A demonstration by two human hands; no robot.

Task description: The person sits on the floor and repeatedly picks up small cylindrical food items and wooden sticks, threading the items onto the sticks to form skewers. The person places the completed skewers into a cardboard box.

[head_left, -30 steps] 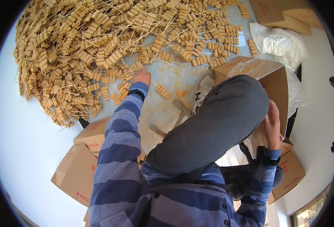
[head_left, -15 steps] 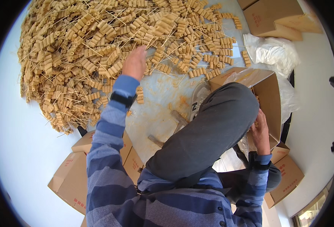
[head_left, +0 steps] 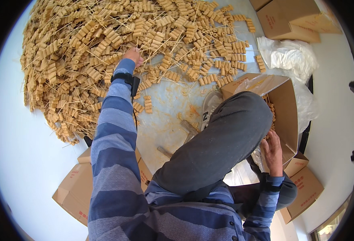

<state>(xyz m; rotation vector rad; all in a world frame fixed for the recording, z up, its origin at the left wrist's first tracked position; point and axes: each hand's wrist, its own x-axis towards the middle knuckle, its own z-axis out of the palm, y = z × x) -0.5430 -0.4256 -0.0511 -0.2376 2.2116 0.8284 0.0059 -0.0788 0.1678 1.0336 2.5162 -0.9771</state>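
Observation:
A large heap of skewers (head_left: 76,68), tan ridged rolls on thin sticks, covers the far left and middle of the pale work surface (head_left: 161,100). My left hand (head_left: 134,57) reaches into its near side with fingers curled closed. A thin stick runs from the fingertips up to a skewer (head_left: 138,27), which they appear to pinch. At the right, my right hand (head_left: 273,152) lies at the near edge of an open cardboard box (head_left: 286,108), fingers loosely bent and apart, the tips beside skewers inside. My raised knee hides part of the box.
Crumpled white plastic bags (head_left: 291,56) lie beyond the open box, with a cardboard carton (head_left: 285,18) farther back. More cartons stand at lower left (head_left: 74,184) and lower right (head_left: 305,188). A wooden piece (head_left: 189,128) lies near my shoe (head_left: 211,106).
My left hand has moved left and slightly nearer, its fingers curling closed onto a stick. My right hand has shifted slightly nearer to me, its fingers showing more plainly beside the box.

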